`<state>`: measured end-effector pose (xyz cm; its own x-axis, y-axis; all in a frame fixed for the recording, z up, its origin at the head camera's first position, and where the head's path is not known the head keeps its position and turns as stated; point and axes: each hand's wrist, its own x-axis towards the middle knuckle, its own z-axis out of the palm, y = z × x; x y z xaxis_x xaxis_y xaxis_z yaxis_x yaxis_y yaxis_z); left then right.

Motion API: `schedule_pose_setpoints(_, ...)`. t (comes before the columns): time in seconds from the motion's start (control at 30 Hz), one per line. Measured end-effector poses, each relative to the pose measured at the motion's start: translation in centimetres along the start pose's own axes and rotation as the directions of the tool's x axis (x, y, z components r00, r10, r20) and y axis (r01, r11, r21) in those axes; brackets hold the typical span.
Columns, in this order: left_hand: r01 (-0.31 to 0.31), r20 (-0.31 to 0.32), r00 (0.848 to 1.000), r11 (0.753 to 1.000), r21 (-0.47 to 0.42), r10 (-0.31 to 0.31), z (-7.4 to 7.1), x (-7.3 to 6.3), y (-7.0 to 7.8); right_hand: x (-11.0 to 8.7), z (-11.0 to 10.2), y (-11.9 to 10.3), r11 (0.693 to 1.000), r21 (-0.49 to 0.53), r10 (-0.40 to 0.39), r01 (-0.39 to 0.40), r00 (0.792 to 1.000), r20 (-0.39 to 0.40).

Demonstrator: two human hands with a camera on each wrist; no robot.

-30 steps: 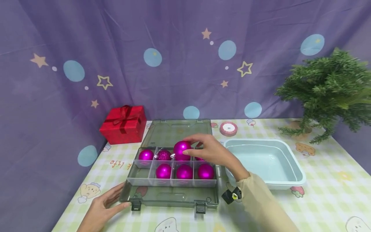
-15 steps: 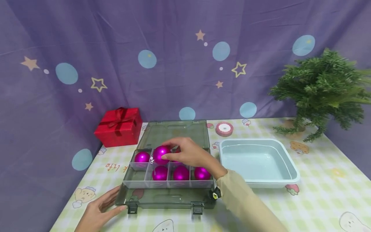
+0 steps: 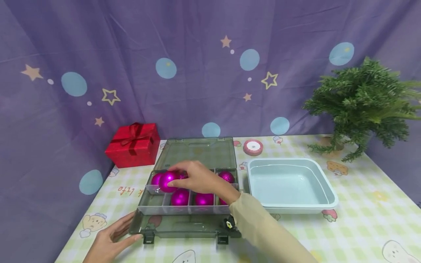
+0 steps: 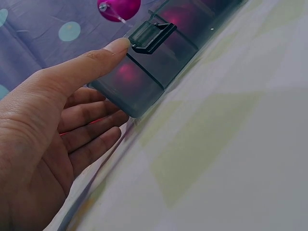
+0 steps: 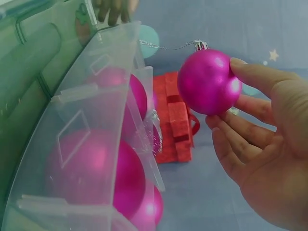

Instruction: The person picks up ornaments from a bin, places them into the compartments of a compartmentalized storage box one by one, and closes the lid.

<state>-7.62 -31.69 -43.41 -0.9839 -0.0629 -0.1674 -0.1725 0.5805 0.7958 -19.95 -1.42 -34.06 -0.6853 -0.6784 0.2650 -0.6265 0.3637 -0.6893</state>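
Thumb and fingertips of my right hand (image 3: 198, 177) pinch a shiny magenta Christmas ball (image 5: 209, 82), its silver cap and string showing in the right wrist view. It hangs above the back-left part of a clear grey compartment box (image 3: 184, 223), whose lid (image 3: 200, 153) lies open behind. Several more magenta balls, such as a smooth one (image 3: 179, 197) and a glittery one (image 3: 226, 177), sit in the compartments; the front-left compartment holds no ball. My left hand (image 3: 106, 237) rests at the box's front-left corner, thumb by the latch (image 4: 153, 37), loosely straight fingers along the side.
A pale blue plastic tub (image 3: 292, 210) stands right of the box. Behind are a red gift box (image 3: 133, 148) with a bow, a ribbon spool (image 3: 253, 147) and a small artificial Christmas tree (image 3: 361, 98). A purple curtain (image 3: 197, 98) closes off the back.
My right hand has carried the magenta ball leftward over the box, from the third back compartment to near the leftmost. The left hand keeps its place at the corner; the view has shifted slightly.
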Motion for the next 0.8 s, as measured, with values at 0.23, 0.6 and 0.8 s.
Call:
schedule_pose_setpoints(0.23,-0.034,-0.024,0.999,0.999,0.016,0.035,0.0,0.0,0.1,1.2,1.3,-0.3,0.999,-0.048,-0.013,0.014,1.0,0.022)
schedule_pose_setpoints(0.6,-0.034,-0.022,0.999,0.999,0.017,0.035,0.1,0.0,0.0,2.4,2.8,-0.7,0.986,-0.162,-0.043,0.05,0.998,0.047)
schedule_pose_setpoints(0.8,-0.026,-0.017,1.0,1.0,0.014,0.027,0.1,0.0,-0.1,2.5,3.2,-0.6,0.988,-0.148,-0.024,0.031,0.998,0.053)
